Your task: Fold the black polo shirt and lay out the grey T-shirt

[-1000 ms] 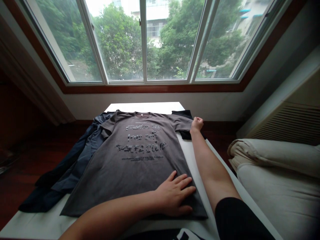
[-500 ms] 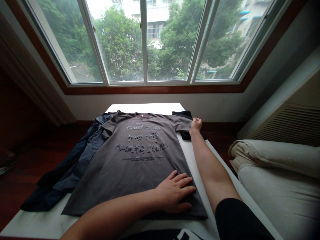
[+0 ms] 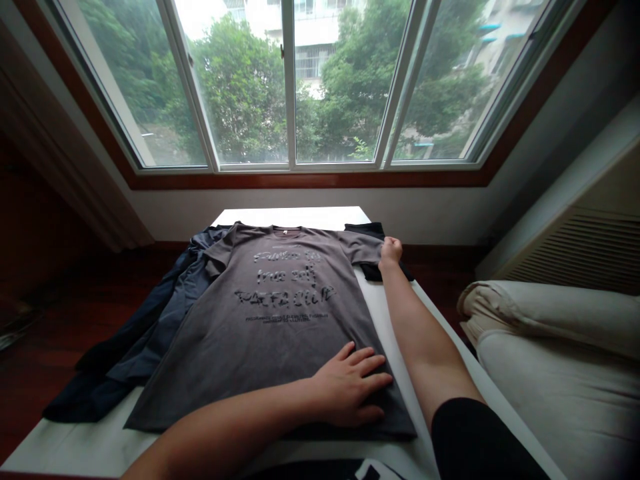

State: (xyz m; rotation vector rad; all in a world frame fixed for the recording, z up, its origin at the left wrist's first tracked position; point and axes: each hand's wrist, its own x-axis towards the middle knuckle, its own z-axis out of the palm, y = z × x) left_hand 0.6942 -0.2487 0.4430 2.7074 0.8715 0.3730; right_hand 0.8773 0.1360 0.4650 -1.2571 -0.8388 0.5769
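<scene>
A dark grey T-shirt with printed lettering lies spread on the white table, its collar toward the window. My left hand rests flat on the shirt's lower right part, fingers spread. At the end of the right-hand sleeve, my right hand is closed on the fabric, arm stretched forward. The sleeve runs straight out from the shoulder to my fingers. Opposite it, the left-hand sleeve lies partly folded over other clothing.
Dark blue and grey clothes hang along the table's left side. A black garment lies beneath the held sleeve. To the right stands a beige padded seat. Beyond the table are a wall and a wide window.
Almost nothing differs. My right hand, still on the sleeve, has shifted very slightly to the left; my left hand keeps its place on the shirt.
</scene>
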